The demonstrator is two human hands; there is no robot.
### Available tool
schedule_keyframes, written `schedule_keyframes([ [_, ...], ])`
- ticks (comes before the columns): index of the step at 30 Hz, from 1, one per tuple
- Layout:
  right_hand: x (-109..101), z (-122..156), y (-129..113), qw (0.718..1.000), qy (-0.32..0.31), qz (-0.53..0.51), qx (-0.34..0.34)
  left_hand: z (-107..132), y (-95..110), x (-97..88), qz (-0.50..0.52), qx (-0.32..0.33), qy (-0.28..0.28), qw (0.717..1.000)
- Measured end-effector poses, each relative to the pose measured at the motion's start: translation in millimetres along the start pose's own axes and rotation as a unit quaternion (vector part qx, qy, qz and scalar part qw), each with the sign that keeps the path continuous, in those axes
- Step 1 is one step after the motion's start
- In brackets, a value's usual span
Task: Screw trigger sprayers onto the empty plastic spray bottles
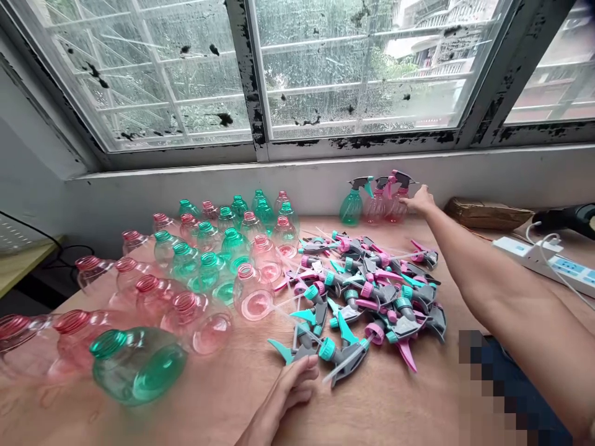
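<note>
Three finished spray bottles (377,201), a heap of trigger heads (367,297)
Right hand (421,201) rests open-fingered on the pink finished bottle; left hand (290,387), loosely open, touches the heap's near edge. Roughly thirty capless bottles (199,272) stand left on the wooden surface (395,402) below a window (279,68).

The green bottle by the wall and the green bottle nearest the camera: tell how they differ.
The green bottle by the wall wears a grey spray head; the near green bottle has a bare threaded neck. The first stands beside the right hand, the second among open bottles. Both are clear green plastic.

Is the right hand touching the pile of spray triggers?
No, the right hand reaches the assembled spray bottles by the wall, beyond the trigger pile.
</note>
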State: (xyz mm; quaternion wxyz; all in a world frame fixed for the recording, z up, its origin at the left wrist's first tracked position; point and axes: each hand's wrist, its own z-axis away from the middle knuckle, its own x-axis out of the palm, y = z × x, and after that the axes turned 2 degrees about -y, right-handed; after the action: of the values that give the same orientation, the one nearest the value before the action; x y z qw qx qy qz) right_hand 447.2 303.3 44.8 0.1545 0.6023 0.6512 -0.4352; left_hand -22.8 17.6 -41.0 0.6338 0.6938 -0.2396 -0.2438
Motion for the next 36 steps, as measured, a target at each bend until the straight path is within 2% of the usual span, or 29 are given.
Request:
schedule_keyframes([
  [3,-21,1,-17,0.996,0.034,-0.008,0.085,5,6,5.1,-0.026,0.005,-0.002,1.0],
  [6,-45,-2,-53,0.991,0.092,-0.031,0.094,10,15,11.3,-0.051,-0.011,0.008,0.999],
  [9,-65,2,-107,0.992,0.102,-0.067,0.015,13,22,15.3,-0.063,-0.048,0.018,0.997],
  [10,-69,9,-127,0.993,0.081,-0.082,-0.026,14,23,16.0,-0.063,-0.05,0.016,0.997],
  [12,-74,30,-170,0.984,-0.006,-0.115,-0.134,13,24,16.7,-0.06,-0.039,0.011,0.997],
  [14,-71,65,-212,0.943,-0.116,-0.146,-0.274,12,23,17.2,-0.048,-0.027,0.006,0.998],
  [17,-58,127,-265,0.845,-0.227,-0.172,-0.453,10,23,18.3,-0.035,-0.02,0.007,0.999],
  [19,-47,160,-290,0.796,-0.259,-0.175,-0.519,10,23,18.7,-0.03,-0.016,0.009,0.999],
  [21,-40,177,-304,0.77,-0.267,-0.173,-0.553,11,23,18.6,-0.026,-0.012,0.01,1.0],
  [23,-42,177,-309,0.766,-0.26,-0.171,-0.563,12,23,18.2,-0.024,-0.01,0.009,1.0],
  [25,-56,166,-304,0.777,-0.237,-0.177,-0.556,13,23,17.6,-0.023,-0.007,0.006,1.0],
  [28,-95,149,-280,0.807,-0.181,-0.196,-0.527,13,22,16.7,-0.014,0.001,0.006,1.0],
  [30,-127,154,-257,0.832,-0.137,-0.209,-0.496,13,20,16.1,-0.005,0.01,0.008,1.0],
  [31,-142,165,-244,0.842,-0.116,-0.213,-0.481,13,19,16.0,0.003,0.02,0.01,1.0],
  [33,-168,204,-216,0.86,-0.074,-0.234,-0.448,12,18,16.3,0.033,0.048,0.008,0.998],
  [36,-190,285,-177,0.851,-0.076,-0.223,-0.469,11,18,19.2,0.132,0.079,-0.033,0.988],
])
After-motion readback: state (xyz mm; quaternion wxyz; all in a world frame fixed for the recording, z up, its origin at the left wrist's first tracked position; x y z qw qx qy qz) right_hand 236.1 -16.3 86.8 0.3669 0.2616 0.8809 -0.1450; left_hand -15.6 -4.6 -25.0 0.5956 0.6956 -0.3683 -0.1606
